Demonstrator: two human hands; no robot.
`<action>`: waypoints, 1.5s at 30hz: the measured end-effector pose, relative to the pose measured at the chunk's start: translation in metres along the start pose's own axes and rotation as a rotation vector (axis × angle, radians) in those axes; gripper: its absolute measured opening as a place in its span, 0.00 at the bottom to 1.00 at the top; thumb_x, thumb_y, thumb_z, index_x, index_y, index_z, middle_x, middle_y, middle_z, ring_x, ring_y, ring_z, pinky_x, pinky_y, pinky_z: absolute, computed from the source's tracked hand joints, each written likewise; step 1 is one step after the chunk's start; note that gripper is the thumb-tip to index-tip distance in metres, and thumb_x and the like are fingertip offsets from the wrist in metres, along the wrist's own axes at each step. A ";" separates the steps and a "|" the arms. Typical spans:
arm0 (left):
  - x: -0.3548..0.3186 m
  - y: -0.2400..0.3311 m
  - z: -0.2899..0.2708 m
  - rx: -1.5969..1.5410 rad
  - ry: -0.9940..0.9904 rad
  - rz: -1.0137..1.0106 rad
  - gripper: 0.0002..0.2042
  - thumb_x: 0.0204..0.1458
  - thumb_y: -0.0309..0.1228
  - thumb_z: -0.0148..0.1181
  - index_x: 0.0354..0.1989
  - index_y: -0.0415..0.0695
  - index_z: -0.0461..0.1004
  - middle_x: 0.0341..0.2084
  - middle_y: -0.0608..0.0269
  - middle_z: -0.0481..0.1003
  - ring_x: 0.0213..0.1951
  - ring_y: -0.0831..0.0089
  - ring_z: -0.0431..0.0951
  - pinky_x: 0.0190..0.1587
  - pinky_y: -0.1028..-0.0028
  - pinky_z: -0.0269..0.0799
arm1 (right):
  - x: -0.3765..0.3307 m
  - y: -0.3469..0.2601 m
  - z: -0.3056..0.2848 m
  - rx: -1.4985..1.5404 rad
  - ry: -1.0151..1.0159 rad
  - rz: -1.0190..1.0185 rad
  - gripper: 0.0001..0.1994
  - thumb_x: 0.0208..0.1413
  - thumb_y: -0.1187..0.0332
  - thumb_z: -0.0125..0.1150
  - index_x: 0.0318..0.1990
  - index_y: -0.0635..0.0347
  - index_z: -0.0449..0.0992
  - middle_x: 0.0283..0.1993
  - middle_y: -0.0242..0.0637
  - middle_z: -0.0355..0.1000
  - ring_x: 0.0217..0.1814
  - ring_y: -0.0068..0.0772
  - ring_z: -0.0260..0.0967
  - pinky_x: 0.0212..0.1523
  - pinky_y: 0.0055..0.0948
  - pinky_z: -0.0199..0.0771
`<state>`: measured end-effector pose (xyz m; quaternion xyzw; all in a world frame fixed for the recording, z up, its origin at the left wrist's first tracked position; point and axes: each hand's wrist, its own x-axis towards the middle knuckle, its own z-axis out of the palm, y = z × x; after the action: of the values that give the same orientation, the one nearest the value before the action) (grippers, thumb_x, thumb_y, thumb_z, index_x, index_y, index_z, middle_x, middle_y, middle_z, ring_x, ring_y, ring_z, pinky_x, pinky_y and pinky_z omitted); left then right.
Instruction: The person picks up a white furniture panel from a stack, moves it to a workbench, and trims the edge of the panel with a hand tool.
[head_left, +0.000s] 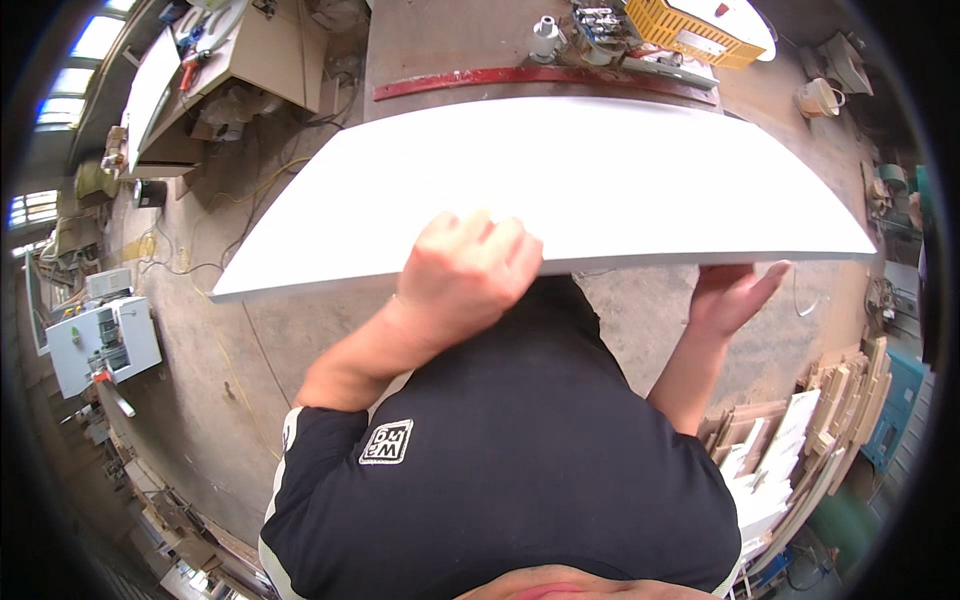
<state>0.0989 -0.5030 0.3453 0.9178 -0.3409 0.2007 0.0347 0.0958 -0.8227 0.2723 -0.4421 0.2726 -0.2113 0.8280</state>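
A large white panel (600, 180) with a thin grey near edge lies across in front of my body. My left hand (468, 262) is closed at the middle of that near edge, its knuckles up over the white face. Whatever its curled fingers may hold is hidden. Farther right, my right hand (728, 296) grips the panel from below at the same edge. Its thumb points outward along the edge, while the other fingers disappear beneath the panel.
Beyond the panel stands a table with a red strip (540, 80), a grey metal canister (544, 38) and a yellow crate (690, 32). A bench (265, 60) is at far left, a machine (105, 340) at left. Wood offcuts (800, 440) are stacked at right; cables (240, 390) cross the floor.
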 end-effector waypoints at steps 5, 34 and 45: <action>-0.083 0.050 0.050 -0.468 -0.282 -0.075 0.12 0.41 0.37 0.69 0.27 0.48 0.70 0.22 0.68 0.69 0.29 0.69 0.74 0.28 0.69 0.67 | -0.048 0.042 -0.079 0.072 0.039 0.240 0.29 0.70 0.47 0.45 0.68 0.60 0.64 0.67 0.39 0.67 0.68 0.40 0.65 0.64 0.42 0.66; -0.323 -0.001 0.274 -1.589 0.739 -2.114 0.27 0.63 0.56 0.56 0.59 0.47 0.70 0.50 0.65 0.76 0.48 0.65 0.79 0.44 0.63 0.79 | -0.011 0.271 -0.170 0.070 0.189 0.904 0.35 0.62 0.37 0.57 0.70 0.44 0.62 0.69 0.32 0.65 0.69 0.41 0.64 0.70 0.46 0.63; -0.299 -0.049 0.285 -1.423 0.755 -2.193 0.31 0.63 0.57 0.56 0.63 0.45 0.67 0.56 0.61 0.74 0.53 0.60 0.77 0.50 0.57 0.78 | 0.034 0.230 -0.218 -0.216 0.297 0.717 0.27 0.63 0.53 0.66 0.62 0.59 0.68 0.58 0.38 0.72 0.58 0.39 0.71 0.61 0.45 0.70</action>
<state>0.0228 -0.3394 -0.0295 0.3881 0.5592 0.0892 0.7272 0.0071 -0.8574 -0.0323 -0.3680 0.5470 0.0590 0.7496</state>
